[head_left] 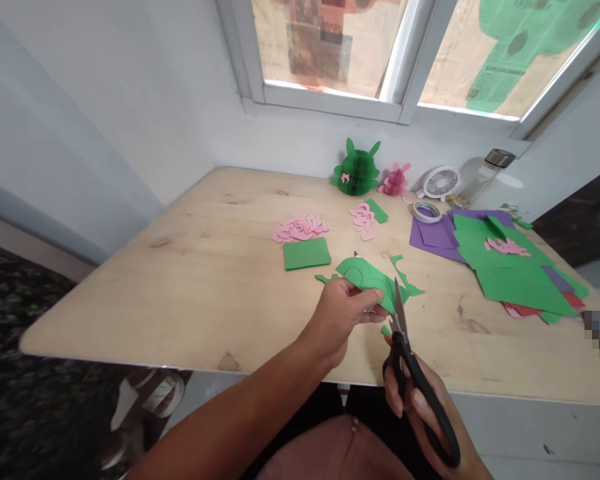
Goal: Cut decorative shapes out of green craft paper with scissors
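My left hand [343, 310] pinches a piece of green paper [367, 277] that has curved outlines drawn on it. In my right hand [425, 407] is a pair of black-handled scissors [403, 333], fingers through the loops. The blades are parted and point up at the right end of the green paper. Jagged green offcuts [405, 277] lie just behind the blades, with a smaller scrap [386, 330] below. A folded green paper rectangle [307, 254] rests on the table to the left of the held piece.
Pink paper cutouts [303, 228] are heaped mid-table. Green sheets [517, 287] and purple sheets [435, 233] are stacked on the right. Along the wall stand a green paper figure [359, 170], a pink one [394, 180], a white fan [441, 182] and a glass bottle [485, 177]. A tape roll [427, 213] lies nearby.
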A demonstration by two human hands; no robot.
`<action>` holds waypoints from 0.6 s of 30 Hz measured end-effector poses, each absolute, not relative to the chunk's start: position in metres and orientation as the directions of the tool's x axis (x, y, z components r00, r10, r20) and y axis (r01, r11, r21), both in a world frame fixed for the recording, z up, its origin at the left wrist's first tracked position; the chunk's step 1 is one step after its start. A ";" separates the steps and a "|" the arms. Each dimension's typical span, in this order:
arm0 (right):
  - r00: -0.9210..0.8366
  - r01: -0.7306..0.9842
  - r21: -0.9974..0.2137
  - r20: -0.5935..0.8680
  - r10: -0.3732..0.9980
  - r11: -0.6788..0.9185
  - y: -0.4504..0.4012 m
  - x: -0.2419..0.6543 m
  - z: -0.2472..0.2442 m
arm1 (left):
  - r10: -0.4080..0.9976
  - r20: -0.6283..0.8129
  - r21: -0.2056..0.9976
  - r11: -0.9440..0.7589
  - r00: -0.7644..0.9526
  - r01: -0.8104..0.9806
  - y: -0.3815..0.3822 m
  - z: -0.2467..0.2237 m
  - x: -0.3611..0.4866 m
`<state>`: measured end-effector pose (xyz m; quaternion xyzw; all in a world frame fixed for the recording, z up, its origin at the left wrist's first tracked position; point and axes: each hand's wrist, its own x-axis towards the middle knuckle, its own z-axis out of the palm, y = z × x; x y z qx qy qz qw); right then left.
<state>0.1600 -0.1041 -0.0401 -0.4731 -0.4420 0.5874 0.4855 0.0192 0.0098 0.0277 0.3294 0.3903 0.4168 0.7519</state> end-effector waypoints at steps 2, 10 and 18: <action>-0.079 -0.170 -0.974 -0.135 0.988 -0.147 -0.104 0.160 -0.039 | 0.879 -0.315 0.820 0.442 0.359 -0.364 0.011 0.027 0.018; -0.080 -0.185 -0.967 -0.162 0.984 -0.175 -0.102 0.158 -0.039 | 0.846 -0.317 0.799 0.481 0.428 -0.361 0.011 0.022 0.016; -0.061 -0.196 -0.969 -0.143 0.988 -0.153 -0.103 0.159 -0.040 | 0.851 -0.336 0.808 0.481 0.405 -0.341 0.008 0.025 0.019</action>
